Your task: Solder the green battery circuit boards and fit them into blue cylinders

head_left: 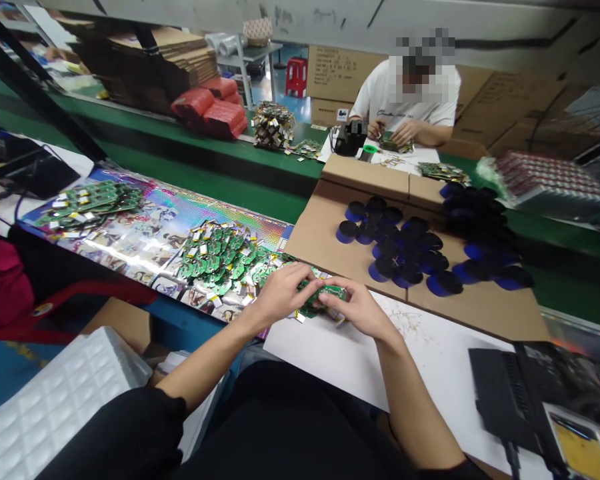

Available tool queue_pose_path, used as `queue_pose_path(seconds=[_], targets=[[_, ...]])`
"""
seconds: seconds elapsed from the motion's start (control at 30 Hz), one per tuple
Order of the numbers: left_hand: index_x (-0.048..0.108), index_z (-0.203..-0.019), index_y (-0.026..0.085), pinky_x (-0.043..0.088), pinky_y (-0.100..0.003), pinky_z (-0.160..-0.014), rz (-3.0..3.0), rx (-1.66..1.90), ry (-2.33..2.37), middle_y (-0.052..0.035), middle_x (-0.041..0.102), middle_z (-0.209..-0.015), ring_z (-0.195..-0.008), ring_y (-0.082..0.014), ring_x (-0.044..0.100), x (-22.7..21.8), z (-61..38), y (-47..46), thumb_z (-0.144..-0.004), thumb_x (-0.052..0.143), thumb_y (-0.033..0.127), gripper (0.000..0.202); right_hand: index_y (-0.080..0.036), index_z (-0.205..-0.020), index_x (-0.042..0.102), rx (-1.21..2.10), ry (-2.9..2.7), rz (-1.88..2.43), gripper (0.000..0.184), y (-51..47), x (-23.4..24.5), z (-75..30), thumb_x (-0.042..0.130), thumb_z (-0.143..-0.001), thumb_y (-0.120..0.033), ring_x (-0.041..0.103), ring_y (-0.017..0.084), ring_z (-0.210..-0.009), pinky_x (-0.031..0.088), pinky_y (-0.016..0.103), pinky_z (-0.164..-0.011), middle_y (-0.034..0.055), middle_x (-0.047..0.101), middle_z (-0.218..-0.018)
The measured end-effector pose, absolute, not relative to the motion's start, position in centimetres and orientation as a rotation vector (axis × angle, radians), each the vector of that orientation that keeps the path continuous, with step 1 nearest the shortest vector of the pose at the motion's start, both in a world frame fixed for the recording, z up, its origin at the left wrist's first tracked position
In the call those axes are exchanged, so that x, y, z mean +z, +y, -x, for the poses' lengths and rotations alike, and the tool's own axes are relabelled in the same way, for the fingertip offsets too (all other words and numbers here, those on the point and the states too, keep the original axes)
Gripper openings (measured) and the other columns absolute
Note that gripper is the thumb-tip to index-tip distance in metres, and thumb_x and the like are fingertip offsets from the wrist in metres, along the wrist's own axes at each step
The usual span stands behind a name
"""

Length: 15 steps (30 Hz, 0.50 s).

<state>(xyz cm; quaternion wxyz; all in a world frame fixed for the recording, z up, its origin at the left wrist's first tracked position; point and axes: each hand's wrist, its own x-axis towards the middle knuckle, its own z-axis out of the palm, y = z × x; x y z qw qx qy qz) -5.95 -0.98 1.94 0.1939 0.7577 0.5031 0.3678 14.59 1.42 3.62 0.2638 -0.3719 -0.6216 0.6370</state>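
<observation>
Both of my hands meet over the near edge of the bench, holding a green circuit board (336, 292) between them. My left hand (287, 288) pinches the board's left side with thumb and fingers. On its right side, my right hand (355, 303) has its fingers bent around the edge. More boards with small silver battery cells lie just under and beside my hands. Left of them spreads a large pile of green circuit boards (220, 257) with white and silver cells attached. White paper (300, 347) covers the bench below my hands.
Blue-black round parts (407, 247) stand on a cardboard sheet (315, 223) beyond my right hand. Stacked circuit boards (93, 200) lie far left. A black device (510, 387) sits at the right. Across the green line (240, 177), a person (405, 100) in white handles boards.
</observation>
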Motion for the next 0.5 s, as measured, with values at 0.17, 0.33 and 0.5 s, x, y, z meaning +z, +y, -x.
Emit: queue_pose_path(seconds=[0.17,0.33,0.5], targets=[[0.057,-0.067,0.021,0.04,-0.032,-0.066,-1.643,1.1,1.367,-0.0013,0.059,-0.067,-0.069,-0.0173,0.053,0.5,5.2,-1.3,-0.096,0.064,0.055,0.045,-0.022,-0.081,0.059,1.806,-1.476,1.055,0.042,0.2,1.1,-14.3,0.076,-0.09,-0.059,0.062,0.014,-0.056,0.049,0.027,-0.059,-0.0021,0.066,-0.065],[0.049,-0.064,0.019,0.035,-0.028,-0.059,-1.184,1.099,1.075,0.0038,0.045,-0.06,-0.059,-0.011,0.04,0.2,4.4,-0.8,-0.085,0.068,0.074,0.061,-0.022,-0.093,0.059,2.114,-0.982,0.883,0.054,-0.5,-0.7,-12.3,0.083,-0.079,-0.068,0.046,0.011,-0.043,0.039,0.024,-0.049,-0.0094,0.048,-0.049],[0.057,-0.069,0.019,0.043,-0.031,-0.066,-1.309,1.203,1.31,0.0007,0.054,-0.067,-0.065,-0.0149,0.05,-0.5,5.1,0.9,-0.09,0.063,0.073,0.058,-0.024,-0.1,0.06,1.908,-1.116,1.058,0.05,0.6,-1.0,-11.7,0.08,-0.082,-0.067,0.052,0.014,-0.048,0.042,0.026,-0.052,-0.0065,0.055,-0.053]])
